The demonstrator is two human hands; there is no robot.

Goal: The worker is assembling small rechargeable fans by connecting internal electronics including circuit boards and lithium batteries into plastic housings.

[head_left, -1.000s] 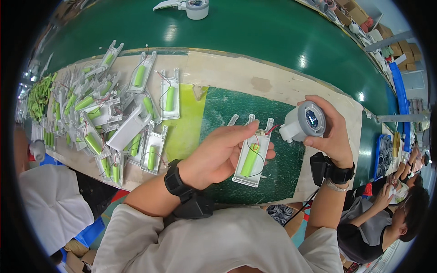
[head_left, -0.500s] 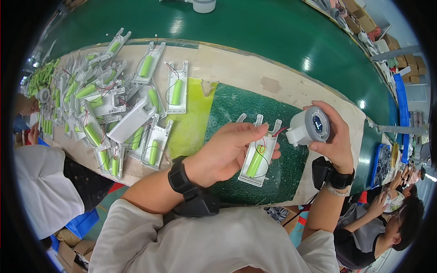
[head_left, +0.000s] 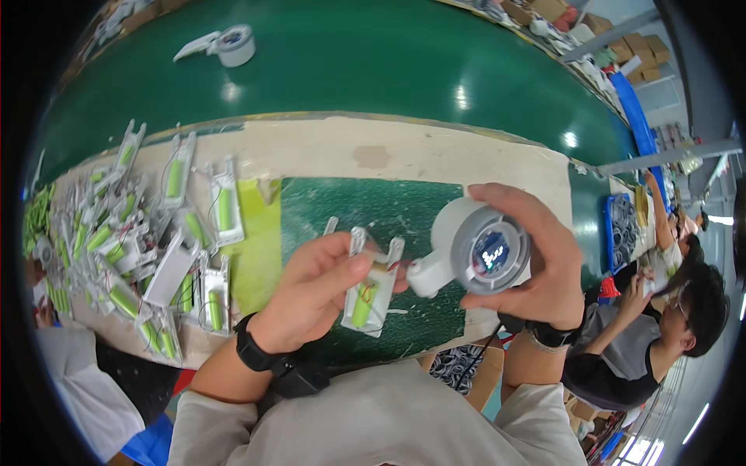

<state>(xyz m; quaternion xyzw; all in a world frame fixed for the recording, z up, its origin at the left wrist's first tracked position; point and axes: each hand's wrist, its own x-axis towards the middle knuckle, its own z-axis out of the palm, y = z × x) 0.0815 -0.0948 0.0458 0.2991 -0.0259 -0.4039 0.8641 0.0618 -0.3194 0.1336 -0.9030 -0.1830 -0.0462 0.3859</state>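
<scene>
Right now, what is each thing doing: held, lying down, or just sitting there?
White holder with green cell: held up in left hand.
Tape roll: gripped in right hand, nozzle at the holder.
Other holders: lying loose on bench.
Spare tape roll: resting, untouched.

belt (head_left: 404,70): wide green, glossy, across upper frame, light glare spots
bench (head_left: 435,155): pale top, dark green mat (head_left: 420,210) at centre
boxes (head_left: 622,43): cardboard, upper right
light: bright, lower right
</scene>
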